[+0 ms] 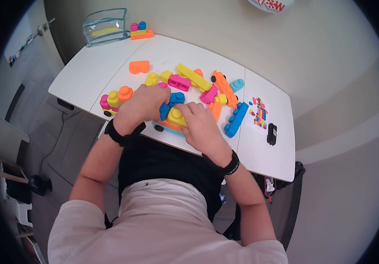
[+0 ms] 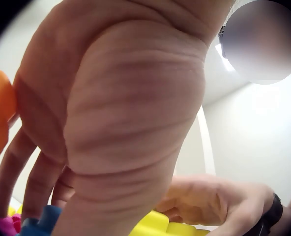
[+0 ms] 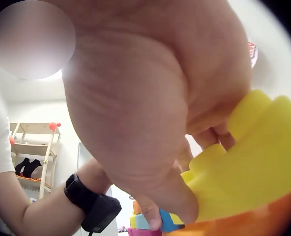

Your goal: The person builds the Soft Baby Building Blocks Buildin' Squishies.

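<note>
Lying between thumb (image 3: 182,199) and fingers (image 1: 194,107) of the right hand (image 1: 202,127), the yellow block (image 1: 175,116) is clamped.

Indoors, home or office (cannot tell which) | white desk (image 1: 79,83) | plain pale walls (image 1: 330,53) | door (image 1: 49,39) | wooden shelf (image 3: 30,148) | grey floor (image 1: 72,136)

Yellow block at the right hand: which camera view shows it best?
Right wrist: the yellow block appears largest there. Head shows it partly covered by the right hand; left wrist, only part at the bottom edge.
</note>
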`<action>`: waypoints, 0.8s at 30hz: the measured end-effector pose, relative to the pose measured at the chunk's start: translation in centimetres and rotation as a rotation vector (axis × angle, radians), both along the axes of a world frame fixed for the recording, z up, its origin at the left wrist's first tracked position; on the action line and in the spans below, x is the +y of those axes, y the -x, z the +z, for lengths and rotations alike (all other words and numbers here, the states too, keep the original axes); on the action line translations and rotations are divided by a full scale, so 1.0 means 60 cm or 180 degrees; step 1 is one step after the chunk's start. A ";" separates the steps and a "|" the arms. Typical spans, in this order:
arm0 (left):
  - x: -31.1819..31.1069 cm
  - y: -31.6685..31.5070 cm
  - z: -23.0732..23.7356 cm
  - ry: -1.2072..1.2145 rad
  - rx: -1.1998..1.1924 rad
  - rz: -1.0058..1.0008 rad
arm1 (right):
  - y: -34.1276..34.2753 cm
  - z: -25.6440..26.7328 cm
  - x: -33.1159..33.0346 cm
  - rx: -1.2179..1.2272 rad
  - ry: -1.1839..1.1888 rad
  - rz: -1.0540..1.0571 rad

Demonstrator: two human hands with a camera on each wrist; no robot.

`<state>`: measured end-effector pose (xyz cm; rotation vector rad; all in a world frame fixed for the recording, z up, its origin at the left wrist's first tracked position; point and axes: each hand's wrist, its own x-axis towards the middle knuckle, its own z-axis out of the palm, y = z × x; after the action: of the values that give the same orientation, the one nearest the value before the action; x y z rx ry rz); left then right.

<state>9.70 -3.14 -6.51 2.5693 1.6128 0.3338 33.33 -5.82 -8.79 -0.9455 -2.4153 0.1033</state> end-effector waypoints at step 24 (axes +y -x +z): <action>-0.016 -0.018 0.016 0.0226 0.0087 -0.0089 | -0.025 0.002 0.013 0.0070 0.0653 0.0320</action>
<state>10.76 -4.12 -5.57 2.5521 1.5660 0.2359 34.83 -5.01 -8.70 -0.9051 -2.4660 0.4027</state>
